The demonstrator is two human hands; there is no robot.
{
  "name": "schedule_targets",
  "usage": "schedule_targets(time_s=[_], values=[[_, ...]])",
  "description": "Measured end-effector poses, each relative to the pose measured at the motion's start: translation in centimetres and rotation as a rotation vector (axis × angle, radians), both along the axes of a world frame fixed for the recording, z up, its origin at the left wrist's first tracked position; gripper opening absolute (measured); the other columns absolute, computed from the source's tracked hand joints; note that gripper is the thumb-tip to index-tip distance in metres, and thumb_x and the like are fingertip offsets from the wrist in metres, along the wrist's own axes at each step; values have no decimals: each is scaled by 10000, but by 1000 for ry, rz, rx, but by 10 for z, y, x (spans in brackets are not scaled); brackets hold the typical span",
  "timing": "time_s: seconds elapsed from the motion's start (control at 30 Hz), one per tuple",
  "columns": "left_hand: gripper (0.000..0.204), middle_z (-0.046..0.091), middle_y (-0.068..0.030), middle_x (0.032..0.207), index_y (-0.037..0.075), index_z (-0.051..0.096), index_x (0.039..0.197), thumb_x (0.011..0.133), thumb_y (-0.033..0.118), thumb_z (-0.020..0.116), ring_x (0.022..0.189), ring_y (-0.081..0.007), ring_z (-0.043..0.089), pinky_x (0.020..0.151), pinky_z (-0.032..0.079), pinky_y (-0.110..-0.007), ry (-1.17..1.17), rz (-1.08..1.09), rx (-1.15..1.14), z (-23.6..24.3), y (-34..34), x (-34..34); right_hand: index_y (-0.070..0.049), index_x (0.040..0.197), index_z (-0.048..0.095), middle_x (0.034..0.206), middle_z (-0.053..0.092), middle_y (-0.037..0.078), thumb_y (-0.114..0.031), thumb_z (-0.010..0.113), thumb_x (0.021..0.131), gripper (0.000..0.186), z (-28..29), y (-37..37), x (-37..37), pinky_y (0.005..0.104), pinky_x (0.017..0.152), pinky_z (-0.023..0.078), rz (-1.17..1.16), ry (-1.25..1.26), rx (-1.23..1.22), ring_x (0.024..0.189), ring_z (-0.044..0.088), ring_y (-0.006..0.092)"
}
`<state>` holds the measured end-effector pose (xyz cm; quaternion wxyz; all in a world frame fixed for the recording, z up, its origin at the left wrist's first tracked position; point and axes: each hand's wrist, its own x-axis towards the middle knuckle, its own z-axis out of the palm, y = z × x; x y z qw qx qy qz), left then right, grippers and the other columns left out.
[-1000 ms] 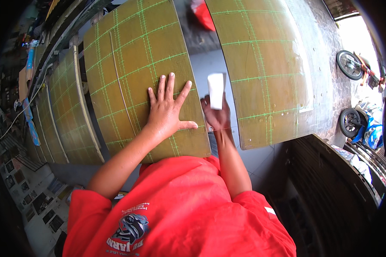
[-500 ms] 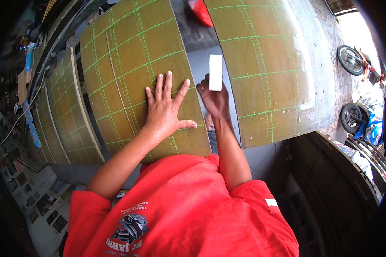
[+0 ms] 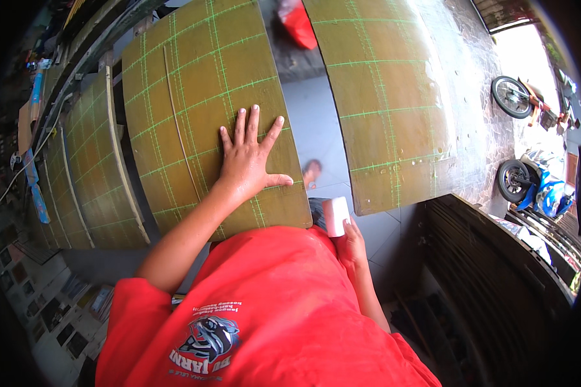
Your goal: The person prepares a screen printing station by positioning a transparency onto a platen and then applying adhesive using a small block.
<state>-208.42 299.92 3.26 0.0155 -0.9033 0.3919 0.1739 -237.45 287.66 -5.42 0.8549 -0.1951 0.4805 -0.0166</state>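
My left hand lies flat, fingers spread, on a curved-looking olive-brown panel marked with a green line grid. In my right hand is a white rectangular block, held low between two panels and close to my red shirt. Fingers wrap its near side, and the block stands apart from both panels. A second olive-brown panel with the same green grid lies to the right of the gap. Some wet-looking spots show along its right side.
Farther left stands another gridded panel with pale edge strips. A bare foot shows on the grey floor in the gap, below a red cloth-like shape. At right are a dark slatted rack and parked motorbikes.
My right hand has drawn the white block back toward my body and down, from the middle of the gap to near my shirt. My left hand stays on the panel.
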Motion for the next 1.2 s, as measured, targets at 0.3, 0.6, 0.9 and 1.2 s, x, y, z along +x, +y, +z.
schedule_targets(time_s=[0.3, 0.6, 0.9, 1.2], values=[[1234, 84, -248, 1569, 237, 194, 1534, 544, 768, 703, 1443, -451, 106, 1049, 171, -737, -24, 1, -37, 0, 5, -2, 40, 1321, 439, 1177, 570, 102, -82, 552, 961, 396, 76, -35, -91, 299, 885, 473, -308, 357, -1038, 1026, 567, 147], [1244, 78, -233, 1578, 236, 187, 1538, 544, 759, 721, 1457, -428, 73, 1071, 151, -718, 13, 13, -9, 12, 0, 0, -11, 1136, 579, 905, 660, 147, -168, 764, 748, 458, 137, -26, 82, 397, 769, 467, 448, 250, -2006, 817, 634, 305], [1209, 84, -244, 1574, 224, 202, 1537, 571, 734, 720, 1455, -437, 66, 1061, 140, -734, 66, 21, -56, 13, 5, -1, -43, 1033, 567, 810, 662, 145, -240, 705, 794, 339, 91, -33, 208, 435, 755, 464, 710, 344, -2205, 800, 645, 317], [1199, 76, -253, 1571, 228, 202, 1536, 578, 761, 688, 1449, -454, 69, 1051, 167, -736, 61, 9, -63, 6, 6, 1, -41, 929, 550, 753, 644, 165, -247, 704, 791, 292, 88, -58, 239, 452, 731, 467, 780, 372, -2210, 762, 636, 345]])
